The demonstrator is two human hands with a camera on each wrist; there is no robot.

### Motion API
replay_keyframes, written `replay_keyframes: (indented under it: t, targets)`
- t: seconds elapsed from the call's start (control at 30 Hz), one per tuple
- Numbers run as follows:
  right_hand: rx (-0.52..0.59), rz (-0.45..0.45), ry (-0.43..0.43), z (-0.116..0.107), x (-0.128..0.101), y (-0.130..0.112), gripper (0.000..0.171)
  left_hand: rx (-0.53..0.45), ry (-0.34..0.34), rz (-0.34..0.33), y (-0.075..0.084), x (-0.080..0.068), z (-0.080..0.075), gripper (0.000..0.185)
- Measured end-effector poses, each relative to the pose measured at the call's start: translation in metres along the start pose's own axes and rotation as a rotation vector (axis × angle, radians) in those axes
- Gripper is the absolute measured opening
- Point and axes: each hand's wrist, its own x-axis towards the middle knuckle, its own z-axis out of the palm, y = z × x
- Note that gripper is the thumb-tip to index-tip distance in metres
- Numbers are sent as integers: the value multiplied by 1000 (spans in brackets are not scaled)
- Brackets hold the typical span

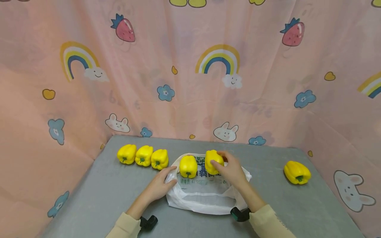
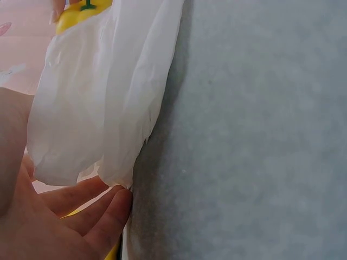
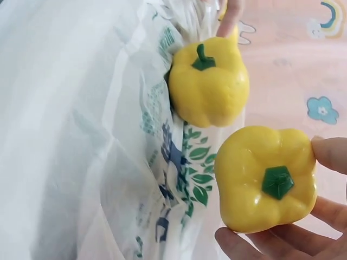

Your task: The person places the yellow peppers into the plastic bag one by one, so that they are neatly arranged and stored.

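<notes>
A white plastic bag (image 1: 205,200) with green and blue print lies on the grey table. My right hand (image 1: 232,167) holds a yellow bell pepper (image 3: 265,179) over the bag, thumb on one side and fingers on the other, its green stem facing the right wrist camera. Beside it, another yellow bell pepper (image 1: 188,167) rests on the bag's printed side. At the bag's left edge is my left hand (image 1: 160,185), fingers extended. In the left wrist view, the fingers (image 2: 108,222) touch the bag's edge, and white film hides part of the hand.
On the grey table (image 1: 119,188), three yellow bell peppers (image 1: 144,156) stand in a row at the back left. One more yellow bell pepper (image 1: 297,172) lies at the far right. A pink patterned curtain (image 1: 184,115) hangs behind the table and along its sides.
</notes>
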Motion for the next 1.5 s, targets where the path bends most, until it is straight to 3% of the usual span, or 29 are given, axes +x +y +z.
replay_keyframes:
  t: [0.83, 1.23, 1.5]
  targets:
    - [-72, 78, -106, 34, 4, 8, 62, 5, -10, 12, -1, 0, 1, 52]
    - [-124, 59, -145, 3, -5, -3, 61, -3, 1, 9, 0, 0, 0, 52]
    - [-178, 5, -106, -17, -10, -9, 53, 4, -1, 9, 1, 0, 1, 53]
